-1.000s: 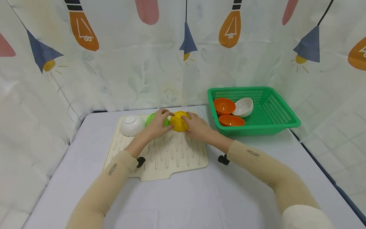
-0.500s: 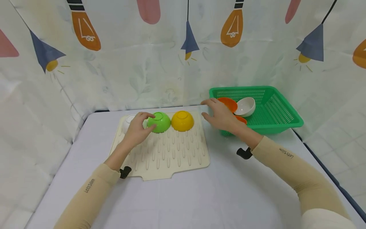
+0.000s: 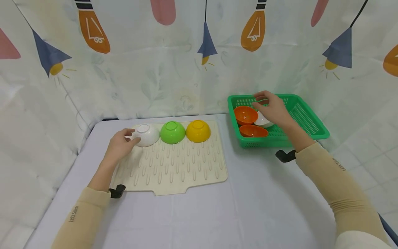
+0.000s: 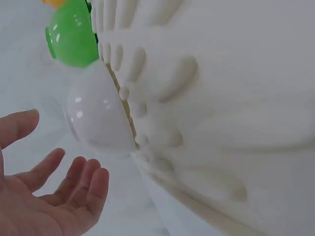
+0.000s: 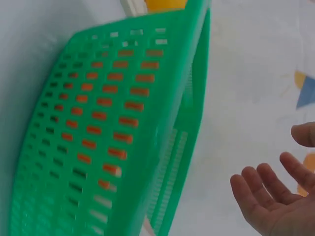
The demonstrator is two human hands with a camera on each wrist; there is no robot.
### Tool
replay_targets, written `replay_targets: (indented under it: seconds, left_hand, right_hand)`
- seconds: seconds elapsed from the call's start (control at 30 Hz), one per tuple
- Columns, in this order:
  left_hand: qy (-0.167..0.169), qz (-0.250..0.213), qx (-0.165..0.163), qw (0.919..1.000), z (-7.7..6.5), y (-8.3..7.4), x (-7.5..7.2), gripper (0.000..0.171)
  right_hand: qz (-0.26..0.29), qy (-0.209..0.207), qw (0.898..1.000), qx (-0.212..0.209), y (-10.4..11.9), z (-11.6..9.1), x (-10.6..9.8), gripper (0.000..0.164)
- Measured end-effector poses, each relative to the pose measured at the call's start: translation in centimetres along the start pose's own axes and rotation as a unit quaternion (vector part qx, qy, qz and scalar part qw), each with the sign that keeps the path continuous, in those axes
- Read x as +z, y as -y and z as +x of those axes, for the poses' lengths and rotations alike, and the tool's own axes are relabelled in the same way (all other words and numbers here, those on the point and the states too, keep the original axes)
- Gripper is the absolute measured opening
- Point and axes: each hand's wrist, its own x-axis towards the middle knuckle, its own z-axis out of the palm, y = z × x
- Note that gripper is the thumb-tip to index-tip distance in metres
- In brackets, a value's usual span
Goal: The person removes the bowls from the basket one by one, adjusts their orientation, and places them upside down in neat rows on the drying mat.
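My left hand [image 3: 122, 145] is beside the upturned white bowl [image 3: 147, 135], fingers apart and holding nothing; the left wrist view shows a gap between the fingers and the bowl [image 4: 101, 110]. An upturned green bowl [image 3: 172, 132] and an upturned yellow bowl [image 3: 198, 131] continue the row along the back of the cream drying mat [image 3: 183, 173]. Over the green basket [image 3: 311, 117] hovers my right hand [image 3: 273, 109], fingers loosely bent around nothing. Inside it are two orange bowls, one at the back [image 3: 245, 115] and one in front [image 3: 253, 131], and a white bowl [image 3: 262, 121] partly hidden by that hand.
A white cloth covers the table [image 3: 199, 218]. Behind it hangs a curtain [image 3: 174, 86] printed with lamps and bulbs, close to the back of the basket and mat.
Both hands have left the green and yellow bowls, which stay in the row. My left hand went left to the white bowl; my right hand went right, over the basket.
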Motion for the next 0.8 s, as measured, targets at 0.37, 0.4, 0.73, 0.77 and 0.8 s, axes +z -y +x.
replay_targets:
  seconds: [0.37,0.4,0.73,0.77,0.8]
  left_hand:
    - [0.155,-0.042,-0.126,0.979,0.5,4.3,-3.0,0.082]
    - [0.161,-0.053,-0.131,0.977,0.6,4.7,-3.0,0.081]
    - [0.176,-0.075,-0.128,0.9732,1.2,6.6,-2.9,0.067]
    - [0.177,-0.075,-0.127,0.9732,1.2,6.6,-2.9,0.067]
    - [0.178,-0.076,-0.126,0.9729,1.3,6.7,-3.0,0.067]
  right_hand:
    - [0.1,-0.002,0.987,0.122,-2.6,0.8,-4.3,0.068]
    - [0.102,-0.003,0.987,0.125,-2.9,0.8,-4.6,0.068]
    - [0.211,-0.04,0.955,0.203,-5.8,1.5,-7.1,0.074]
    - [0.219,-0.039,0.952,0.211,-5.9,1.6,-7.3,0.074]
    - [0.225,-0.036,0.949,0.218,-6.1,1.6,-7.3,0.074]
